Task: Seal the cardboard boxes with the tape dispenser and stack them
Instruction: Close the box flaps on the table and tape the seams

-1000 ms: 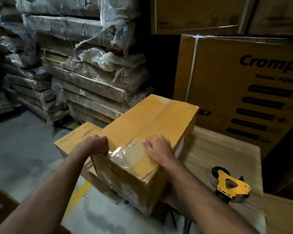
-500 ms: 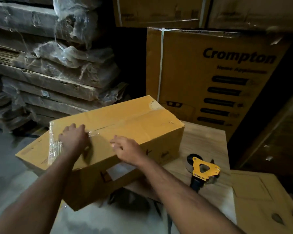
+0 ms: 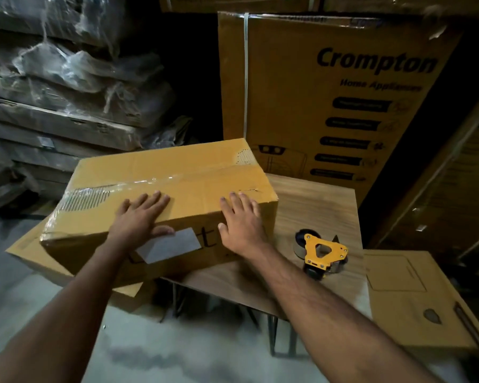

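Head view: both the left hand (image 3: pixel 138 217) and right hand (image 3: pixel 241 222), fingers flat, gripping nothing, press the taped cardboard box (image 3: pixel 161 194) half on the wooden table (image 3: pixel 315 205), tape dispenser (image 3: pixel 320 251) beside; steady, even pressure should squarely seat it before stacking

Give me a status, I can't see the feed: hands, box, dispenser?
Left hand and right hand flat on the taped box. Box overhangs the table. Tape dispenser idle on table, nothing in the way.
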### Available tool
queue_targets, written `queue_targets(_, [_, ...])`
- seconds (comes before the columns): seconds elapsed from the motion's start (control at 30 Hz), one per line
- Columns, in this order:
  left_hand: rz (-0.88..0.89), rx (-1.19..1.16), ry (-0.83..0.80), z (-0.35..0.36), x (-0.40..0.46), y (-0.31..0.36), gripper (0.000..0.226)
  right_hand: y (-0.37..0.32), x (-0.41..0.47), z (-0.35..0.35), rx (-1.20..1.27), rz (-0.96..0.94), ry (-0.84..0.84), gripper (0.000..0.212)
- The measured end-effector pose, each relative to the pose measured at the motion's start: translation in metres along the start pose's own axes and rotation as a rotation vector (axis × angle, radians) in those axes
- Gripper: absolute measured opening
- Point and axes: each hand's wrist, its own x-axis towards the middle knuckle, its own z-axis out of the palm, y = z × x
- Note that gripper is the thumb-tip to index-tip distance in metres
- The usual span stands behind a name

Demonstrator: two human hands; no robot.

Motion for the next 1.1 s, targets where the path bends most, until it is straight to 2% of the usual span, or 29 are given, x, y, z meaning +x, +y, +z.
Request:
queue_targets(0.2, [-0.122,0.005,-0.061,-0.001,0.019,-0.009,0.089,-0.002,-0.012,0.006,0.045,-0.114,0.034,0.072])
queue_targets(0.27, [-0.167,0.007,-0.082,-0.002,0.019,-0.005,0.086,0.003,-0.016,0.008,0.058,-0.063,0.062,0.074])
queue_targets(0.37, [-0.205,0.031,-0.031,-0.003,0.015,0.014,0.078,0.023,-0.020,0.006,0.079,0.129,0.097,0.078])
queue_targets(0.43, [-0.140,0.021,0.039,0.000,0.012,0.039,0.076,0.033,-0.021,0.007,0.048,0.131,0.106,0.079])
queue_targets(0.53, [0.010,-0.073,0.051,0.007,0.016,0.093,0.076,0.030,-0.020,0.011,0.102,0.134,0.122,0.077])
queue_targets(0.63, [0.026,-0.152,0.064,0.014,0.030,0.125,0.075,0.027,-0.020,0.015,0.128,0.146,0.129,0.078])
queue_targets(0.87, [0.050,-0.160,0.111,0.029,0.041,0.113,0.078,0.043,-0.023,0.013,0.094,0.030,0.085,0.080])
queue_targets(1.1, [-0.019,-0.101,0.103,0.021,0.044,0.117,0.083,0.048,-0.019,0.006,0.107,-0.032,-0.020,0.082])
